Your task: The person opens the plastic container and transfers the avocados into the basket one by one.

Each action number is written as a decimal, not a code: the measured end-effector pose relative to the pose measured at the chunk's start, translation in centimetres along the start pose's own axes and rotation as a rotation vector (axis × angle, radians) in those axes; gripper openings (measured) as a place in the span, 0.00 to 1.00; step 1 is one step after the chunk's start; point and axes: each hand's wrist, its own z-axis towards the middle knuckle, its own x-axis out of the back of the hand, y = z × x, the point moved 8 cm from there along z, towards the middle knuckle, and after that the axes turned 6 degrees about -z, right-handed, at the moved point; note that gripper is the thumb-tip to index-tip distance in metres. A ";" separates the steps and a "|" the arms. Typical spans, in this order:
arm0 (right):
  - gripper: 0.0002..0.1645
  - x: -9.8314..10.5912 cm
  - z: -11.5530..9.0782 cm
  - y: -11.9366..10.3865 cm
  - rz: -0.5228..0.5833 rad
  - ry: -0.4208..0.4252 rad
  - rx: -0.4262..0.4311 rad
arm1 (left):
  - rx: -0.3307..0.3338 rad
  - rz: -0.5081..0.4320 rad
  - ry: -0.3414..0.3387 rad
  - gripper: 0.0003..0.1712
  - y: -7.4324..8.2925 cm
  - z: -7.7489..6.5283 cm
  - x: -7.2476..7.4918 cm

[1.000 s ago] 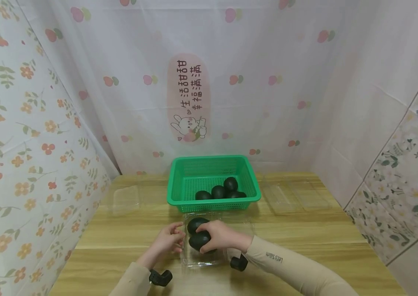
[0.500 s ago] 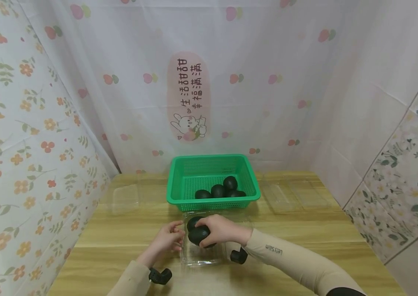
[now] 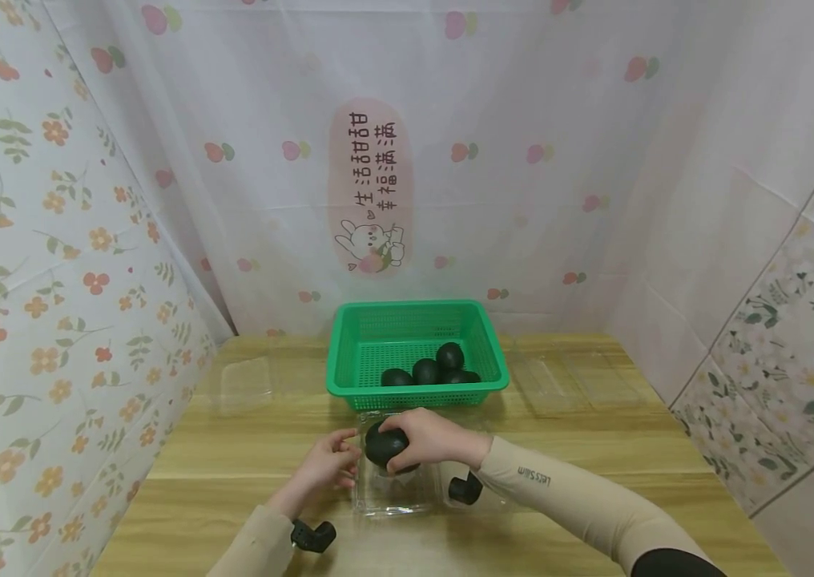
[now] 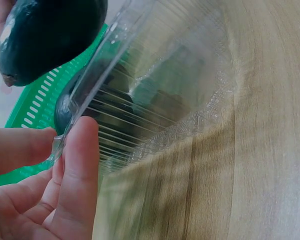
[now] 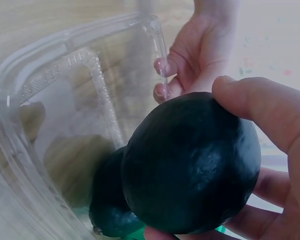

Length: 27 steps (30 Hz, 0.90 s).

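My right hand (image 3: 434,439) grips a dark avocado (image 5: 192,165) over a clear plastic container (image 3: 396,505). In the container's far part lies a second avocado (image 5: 110,200), mostly covered in the head view by the held one. The left wrist view has the held avocado (image 4: 52,37) above the rim and the other one (image 4: 95,100) behind the ribbed wall. At the container's left side, my left hand (image 3: 328,463) pinches the rim between thumb and fingers.
Right behind the container stands a green basket (image 3: 417,394) with several avocados (image 3: 426,371) in it. Clear plastic pieces lie on the table at left (image 3: 246,386) and right (image 3: 551,385). Patterned cloths hang at the back and both sides.
My right hand has moved the avocado farther from me, up over the one in the container. The left hand has stayed at the rim.
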 end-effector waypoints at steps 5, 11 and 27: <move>0.33 0.6 0.3 -0.1 -0.015 -0.004 -0.003 | 0.030 0.025 0.028 0.33 -0.1 0.2 0.2; 0.32 1.5 0.6 -0.1 -0.007 -0.002 -0.012 | 0.075 0.025 0.053 0.31 -0.2 0.3 0.2; 0.33 3.7 1.4 0.2 0.061 0.028 -0.014 | 0.086 0.025 0.050 0.31 -0.7 0.4 0.3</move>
